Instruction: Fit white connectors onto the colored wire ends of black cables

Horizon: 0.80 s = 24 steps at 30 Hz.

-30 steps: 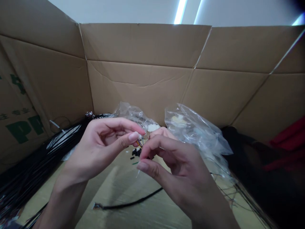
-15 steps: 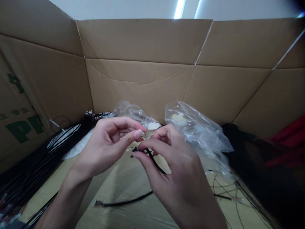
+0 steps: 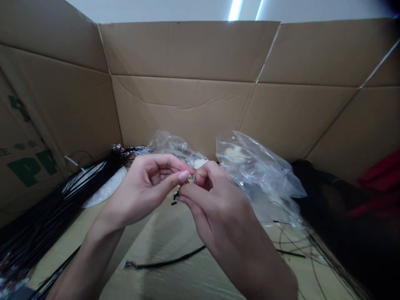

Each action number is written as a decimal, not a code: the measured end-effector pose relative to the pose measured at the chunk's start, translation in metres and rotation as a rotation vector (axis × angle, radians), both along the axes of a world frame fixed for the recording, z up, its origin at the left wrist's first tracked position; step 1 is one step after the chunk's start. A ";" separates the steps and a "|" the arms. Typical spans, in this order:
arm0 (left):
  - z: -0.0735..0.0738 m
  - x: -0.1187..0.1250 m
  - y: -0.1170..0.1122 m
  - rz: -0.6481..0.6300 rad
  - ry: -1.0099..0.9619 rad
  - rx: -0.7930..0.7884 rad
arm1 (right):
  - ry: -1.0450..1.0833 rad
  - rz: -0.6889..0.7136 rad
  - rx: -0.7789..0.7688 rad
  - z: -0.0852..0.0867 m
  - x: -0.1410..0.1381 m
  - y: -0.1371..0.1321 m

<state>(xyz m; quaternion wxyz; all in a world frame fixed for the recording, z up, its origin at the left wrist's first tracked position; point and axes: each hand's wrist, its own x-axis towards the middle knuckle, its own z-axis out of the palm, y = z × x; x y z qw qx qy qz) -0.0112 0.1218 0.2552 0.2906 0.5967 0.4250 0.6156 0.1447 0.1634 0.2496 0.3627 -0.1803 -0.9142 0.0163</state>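
My left hand (image 3: 153, 183) is closed in a pinch on thin coloured wires (image 3: 188, 181), its thumb and forefinger pressed together at the tips. Close against it, my right hand (image 3: 215, 200) curls its fingers round the black cable's end and the fine wires. A small black piece (image 3: 176, 195) sticks out by the right thumb tip; its kind is too small to tell. From under the right hand the black cable (image 3: 168, 263) curves left along the table, ending in a small connector with coloured wires (image 3: 128, 265). The right fingertips are partly hidden.
A thick bundle of black cables (image 3: 71, 196) lies at the left over a white bag (image 3: 104, 191). Clear plastic bags (image 3: 259, 166) lie at the back, against cardboard walls (image 3: 187, 54). Loose thin wires (image 3: 312, 258) spread at the right of the table (image 3: 175, 287).
My right hand has turned and closed its fingers nearer the left fingertips, covering more of the black cable and small pieces. My left hand stays almost in place.
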 end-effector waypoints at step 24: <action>0.002 0.007 -0.023 0.008 -0.304 0.076 | 0.753 0.156 -0.111 0.001 -0.010 -0.012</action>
